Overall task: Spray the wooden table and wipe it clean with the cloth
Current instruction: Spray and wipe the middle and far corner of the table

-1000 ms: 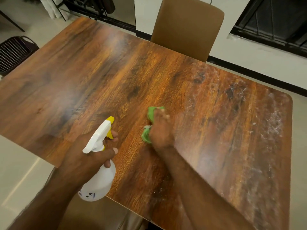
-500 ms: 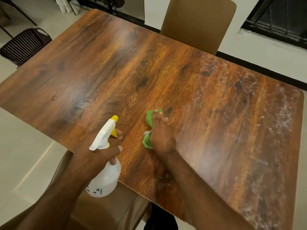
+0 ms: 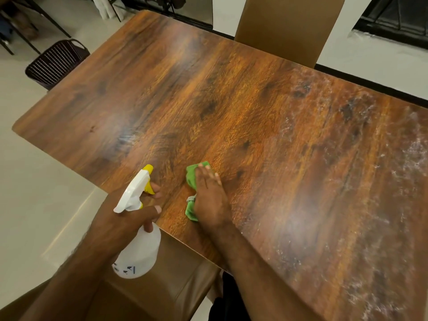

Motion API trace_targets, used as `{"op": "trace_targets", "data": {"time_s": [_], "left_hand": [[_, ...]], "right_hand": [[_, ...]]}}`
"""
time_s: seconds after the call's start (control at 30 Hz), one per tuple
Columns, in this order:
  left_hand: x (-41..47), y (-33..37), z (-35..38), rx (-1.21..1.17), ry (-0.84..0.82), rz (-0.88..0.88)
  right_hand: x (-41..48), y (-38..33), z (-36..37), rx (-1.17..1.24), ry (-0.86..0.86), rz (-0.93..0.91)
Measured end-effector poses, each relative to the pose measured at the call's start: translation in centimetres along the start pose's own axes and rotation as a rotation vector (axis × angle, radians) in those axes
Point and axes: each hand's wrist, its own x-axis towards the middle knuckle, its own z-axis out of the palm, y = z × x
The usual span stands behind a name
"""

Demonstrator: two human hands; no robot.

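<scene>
The wooden table [image 3: 231, 107] fills most of the view; white spray residue streaks its right side. My left hand [image 3: 129, 218] grips a white spray bottle [image 3: 139, 253] with a yellow nozzle, held over the table's near edge and pointing out across the top. My right hand [image 3: 210, 200] presses flat on a green cloth [image 3: 191, 176] near the front edge, fingers straight; most of the cloth is hidden under the palm.
A brown chair [image 3: 284, 26] stands at the far side of the table and another brown seat [image 3: 162, 293] is below the near edge. A dark slatted basket [image 3: 55, 63] sits on the floor at the left.
The view has shifted, so the table sits further right in frame. My right hand with the cloth has slid slightly along the near part of the table. The bottle stays in my left hand.
</scene>
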Motion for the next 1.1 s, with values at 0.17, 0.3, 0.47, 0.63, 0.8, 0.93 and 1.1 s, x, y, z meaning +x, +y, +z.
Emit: {"op": "trace_targets", "data": {"time_s": [0.17, 0.3, 0.47, 0.63, 0.8, 0.93, 1.1], "left_hand": [[-1.1, -0.3, 0.2, 0.019, 0.033, 0.023], [-2.0, -0.4, 0.5, 0.076, 0.032, 0.023], [-2.8, -1.9, 0.1, 0.146, 0.017, -0.015], [-4.1, -2.9, 0.5, 0.161, 0.002, -0.040], [-5.0, -3.1, 0.8, 0.182, -0.062, 0.008], [-5.9, -2.9, 1.5, 0.150, -0.053, -0.001], [-8.6, -2.1, 1.0, 0.093, -0.038, 0.072]], "right_hand": [[-3.7, -4.4, 1.7, 0.054, -0.097, -0.126], [-4.7, -1.5, 1.3, 0.030, -0.074, -0.171], [-5.5, -2.6, 1.0, 0.038, -0.015, 0.021], [-8.5, -2.9, 2.1, 0.068, -0.094, -0.229], [-10.8, -2.3, 1.4, 0.108, -0.014, 0.002], [-13.9, -1.8, 2.0, 0.078, -0.094, -0.219], [-15.8, -1.5, 0.3, 0.153, -0.176, -0.216]]}}
